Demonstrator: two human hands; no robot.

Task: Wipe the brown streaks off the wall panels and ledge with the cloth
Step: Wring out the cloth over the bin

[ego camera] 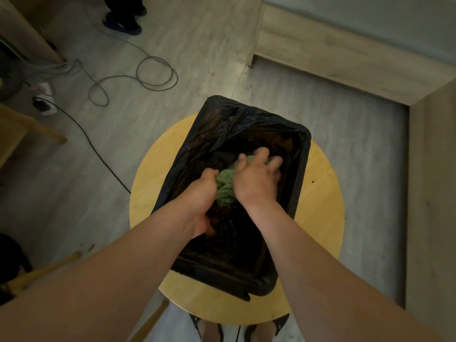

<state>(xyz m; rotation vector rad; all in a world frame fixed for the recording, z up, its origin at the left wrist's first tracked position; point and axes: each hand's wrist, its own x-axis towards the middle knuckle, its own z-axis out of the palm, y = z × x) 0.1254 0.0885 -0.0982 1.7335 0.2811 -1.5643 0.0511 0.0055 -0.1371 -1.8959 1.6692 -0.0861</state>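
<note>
Left hand [199, 193] and right hand [256, 178] clamp bunched green cloth [224, 186] over black-lined tub [302, 154]; soft, likely wet, heavy; best gripped mid-bundle.

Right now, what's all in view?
cloth: 1, green, in tub between hands
tub: 1, black-lined, on stool
stool: 1, yellow, under tub
ledge: 1, pale wood, top right
grey cable: 1, grey, looped, floor upper left
black cable: 1, black, floor left
power strip: 1, white, floor far left
shoes: 2, blue, top left, another person's
feet: 2, dark sandals, bottom edge
left hand: 1, grips cloth
right hand: 1, grips cloth
</note>
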